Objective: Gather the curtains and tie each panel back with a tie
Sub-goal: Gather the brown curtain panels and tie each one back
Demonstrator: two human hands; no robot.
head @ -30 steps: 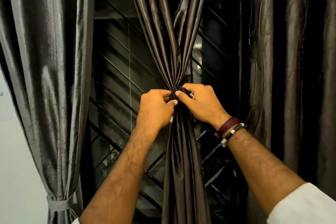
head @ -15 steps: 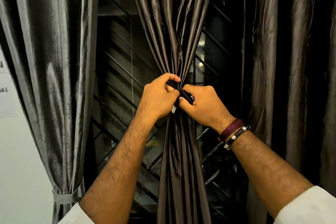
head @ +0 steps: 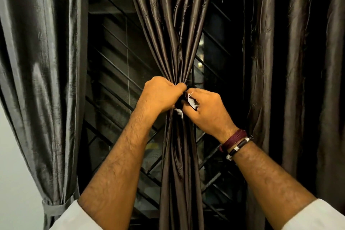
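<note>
Left of the middle curtain (head: 179, 30), a grey curtain (head: 43, 73) hangs already cinched low down by a grey band (head: 56, 208). The middle curtain itself is bunched into a narrow waist in front of the barred window (head: 115, 65). At that waist the left hand (head: 160, 95) has its fingers curled around the gathered folds. Touching it on the right, the right hand (head: 207, 110) pinches the dark tie (head: 191, 101), whose frayed white end shows between thumb and fingers. Right of the middle curtain a third curtain (head: 291, 80) hangs loose, not yet tied. The fabric looks thin, soft and glossy, probably light and slippery, so the bundle is best clasped firmly at the waist while the tie is drawn snug by its ends.
</note>
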